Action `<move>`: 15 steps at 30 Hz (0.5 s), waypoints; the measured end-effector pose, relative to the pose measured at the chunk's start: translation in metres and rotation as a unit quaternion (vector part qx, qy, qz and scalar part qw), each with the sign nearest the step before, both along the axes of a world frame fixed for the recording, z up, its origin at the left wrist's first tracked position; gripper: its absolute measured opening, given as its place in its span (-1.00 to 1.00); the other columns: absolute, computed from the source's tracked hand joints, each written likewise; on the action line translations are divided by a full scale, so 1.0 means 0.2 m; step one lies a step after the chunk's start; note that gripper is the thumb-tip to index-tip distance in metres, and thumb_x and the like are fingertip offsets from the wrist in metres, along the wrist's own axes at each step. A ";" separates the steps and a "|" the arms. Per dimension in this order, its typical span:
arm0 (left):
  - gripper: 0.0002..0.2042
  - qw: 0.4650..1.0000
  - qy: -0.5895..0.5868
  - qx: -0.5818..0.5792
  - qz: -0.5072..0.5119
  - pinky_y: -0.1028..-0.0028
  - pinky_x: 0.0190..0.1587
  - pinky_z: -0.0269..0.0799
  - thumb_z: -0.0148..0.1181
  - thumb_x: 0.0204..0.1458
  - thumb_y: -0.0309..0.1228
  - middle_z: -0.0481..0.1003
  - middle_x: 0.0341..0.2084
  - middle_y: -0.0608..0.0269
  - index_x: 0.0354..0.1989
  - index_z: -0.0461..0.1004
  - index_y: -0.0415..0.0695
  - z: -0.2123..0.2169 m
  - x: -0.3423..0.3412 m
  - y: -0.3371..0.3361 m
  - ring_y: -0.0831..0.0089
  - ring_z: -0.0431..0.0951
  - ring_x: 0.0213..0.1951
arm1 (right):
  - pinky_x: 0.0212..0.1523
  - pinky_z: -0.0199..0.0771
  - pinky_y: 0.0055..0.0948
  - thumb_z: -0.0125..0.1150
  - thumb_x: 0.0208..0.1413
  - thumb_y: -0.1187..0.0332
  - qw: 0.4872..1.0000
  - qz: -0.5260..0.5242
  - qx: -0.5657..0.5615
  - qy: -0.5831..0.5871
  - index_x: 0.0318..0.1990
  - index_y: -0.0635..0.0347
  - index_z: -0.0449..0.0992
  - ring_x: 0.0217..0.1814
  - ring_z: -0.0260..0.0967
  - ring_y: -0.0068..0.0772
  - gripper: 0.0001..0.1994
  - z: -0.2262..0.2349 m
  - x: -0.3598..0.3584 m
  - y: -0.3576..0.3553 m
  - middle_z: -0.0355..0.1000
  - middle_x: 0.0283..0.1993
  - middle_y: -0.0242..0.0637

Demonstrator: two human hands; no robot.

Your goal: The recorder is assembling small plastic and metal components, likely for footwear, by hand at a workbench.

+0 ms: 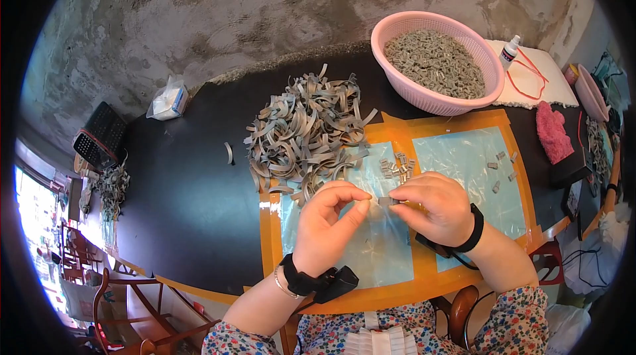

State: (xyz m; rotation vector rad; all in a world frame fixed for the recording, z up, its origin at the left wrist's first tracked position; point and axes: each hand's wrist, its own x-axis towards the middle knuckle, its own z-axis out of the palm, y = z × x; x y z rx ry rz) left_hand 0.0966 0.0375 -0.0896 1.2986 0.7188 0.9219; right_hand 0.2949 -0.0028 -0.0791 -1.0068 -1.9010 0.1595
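Observation:
Over the blue plastic sheet, both my hands meet in front of me. The thumb and fingers of my right hand pinch a small grey piece, like a short folded band. Just left of it, the thumb and forefinger of my left hand are pressed together; whether anything is between them is too small to see. Beyond the left hand rises a pile of curved grey strips. A cluster of small grey pieces lies past my fingertips, and several loose pieces are scattered farther right.
A pink basket full of small grey pieces stands at the back right, by a white bottle and a pink cloth. Orange tape borders the sheets. One strip and a plastic-wrapped pack lie left.

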 end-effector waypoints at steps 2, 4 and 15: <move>-0.85 1.000 -0.007 -0.010 0.002 0.55 -0.12 0.27 0.13 -0.03 -0.59 0.37 -0.27 0.26 -0.25 0.44 -0.27 0.02 0.01 -0.01 0.54 0.36 -0.22 | -0.38 0.41 -0.40 0.33 -0.24 0.52 1.000 0.001 -0.001 -0.003 -0.31 0.22 0.47 -0.39 0.43 -0.25 -0.75 0.00 0.00 0.00 0.47 -0.39 -0.24; -0.83 1.000 -0.015 -0.020 0.004 0.56 -0.13 0.27 0.14 -0.03 -0.59 0.38 -0.27 0.29 -0.23 0.44 -0.26 0.01 0.02 -0.01 0.57 0.36 -0.23 | -0.38 0.41 -0.40 0.33 -0.25 0.52 1.000 0.002 -0.001 -0.006 -0.31 0.22 0.47 -0.39 0.43 -0.25 -0.75 0.01 0.00 -0.01 0.47 -0.39 -0.24; -0.73 0.930 0.160 0.330 0.029 0.46 -0.16 0.32 0.24 -0.22 -0.62 0.48 -0.42 0.17 -0.25 0.47 -0.27 0.06 0.02 -0.02 0.36 0.44 -0.28 | -0.39 0.41 -0.39 0.33 -0.20 0.48 1.000 0.025 0.004 -0.013 -0.32 0.25 0.47 -0.40 0.42 -0.25 -0.77 0.00 0.00 -0.01 0.46 -0.40 -0.23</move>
